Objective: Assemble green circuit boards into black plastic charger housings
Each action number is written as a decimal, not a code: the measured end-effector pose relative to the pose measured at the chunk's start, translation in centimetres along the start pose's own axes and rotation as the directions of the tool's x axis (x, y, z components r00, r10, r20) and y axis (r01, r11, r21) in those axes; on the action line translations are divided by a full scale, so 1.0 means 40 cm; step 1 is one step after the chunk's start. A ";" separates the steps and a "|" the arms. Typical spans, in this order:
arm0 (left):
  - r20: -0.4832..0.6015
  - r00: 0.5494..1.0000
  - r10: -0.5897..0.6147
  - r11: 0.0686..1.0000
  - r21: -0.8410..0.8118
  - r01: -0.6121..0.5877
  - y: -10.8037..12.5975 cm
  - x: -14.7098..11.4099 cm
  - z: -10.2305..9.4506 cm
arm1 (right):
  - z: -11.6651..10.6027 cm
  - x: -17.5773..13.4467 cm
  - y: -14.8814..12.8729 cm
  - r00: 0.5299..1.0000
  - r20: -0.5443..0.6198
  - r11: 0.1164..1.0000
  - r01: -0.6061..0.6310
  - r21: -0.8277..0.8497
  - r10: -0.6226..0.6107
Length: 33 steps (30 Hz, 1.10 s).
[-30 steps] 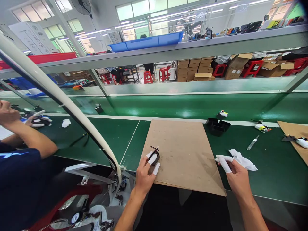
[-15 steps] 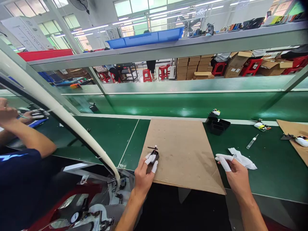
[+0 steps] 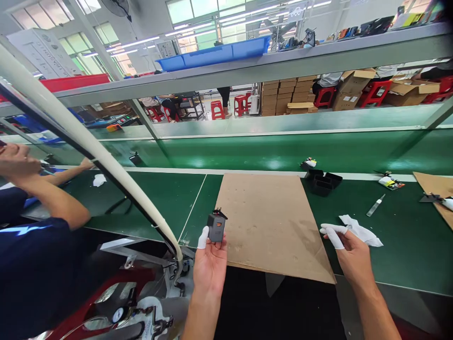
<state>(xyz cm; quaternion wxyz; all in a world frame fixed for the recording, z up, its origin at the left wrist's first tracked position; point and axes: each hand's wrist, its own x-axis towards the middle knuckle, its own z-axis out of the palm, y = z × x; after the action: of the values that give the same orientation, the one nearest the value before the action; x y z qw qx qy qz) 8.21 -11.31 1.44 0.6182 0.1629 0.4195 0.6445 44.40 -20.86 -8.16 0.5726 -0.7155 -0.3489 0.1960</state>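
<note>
My left hand (image 3: 211, 259), palm turned up, is closed around a small dark grey box-shaped device (image 3: 216, 227). An orange mark or port shows on its near face, and dark parts stick out at its top. It is held above the left edge of a brown cardboard sheet (image 3: 264, 217). My right hand (image 3: 350, 250) is at the sheet's right edge, its thumb and fingers pinched together in white finger cots. Whatever it may hold is too small to make out. Right behind that hand lies a crumpled white tissue (image 3: 364, 233) on the green bench.
A black divided holder (image 3: 321, 184) stands beyond the sheet's right corner. Farther right lie a clear slim tube (image 3: 375, 205), small parts (image 3: 390, 181) and another cardboard piece (image 3: 437, 189). A cream hose (image 3: 92, 146) slants across the left, before a co-worker's arm (image 3: 58, 200).
My left hand has lifted the device toward me and rolled palm up, turning the orange-marked face into view. My right hand keeps its pinch. The co-worker's far arm has stretched out.
</note>
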 end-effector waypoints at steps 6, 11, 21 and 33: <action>-0.167 0.950 -0.263 0.927 -0.318 0.201 0.072 -0.037 0.071 | 0.000 -0.002 0.008 1.000 -0.005 1.000 0.000 0.009 0.000; 0.026 0.999 0.046 0.991 0.128 -0.049 0.018 0.021 0.059 | 0.001 0.005 0.014 1.000 -0.007 1.000 0.016 0.010 -0.016; 0.417 0.869 0.266 0.594 0.639 -0.488 -0.135 0.456 0.410 | 0.010 0.022 -0.016 0.998 0.019 0.998 0.059 0.018 -0.059; 0.542 0.751 0.377 0.054 0.797 -0.602 -0.232 0.652 0.617 | 0.021 0.045 -0.069 0.997 0.044 0.997 0.064 -0.044 -0.062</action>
<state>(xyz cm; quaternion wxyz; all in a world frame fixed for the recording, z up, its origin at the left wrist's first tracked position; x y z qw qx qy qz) 27.54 20.32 1.18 0.1679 0.6903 0.5736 0.4078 44.30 -18.69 -5.53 0.5545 -0.7125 -0.3881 0.1851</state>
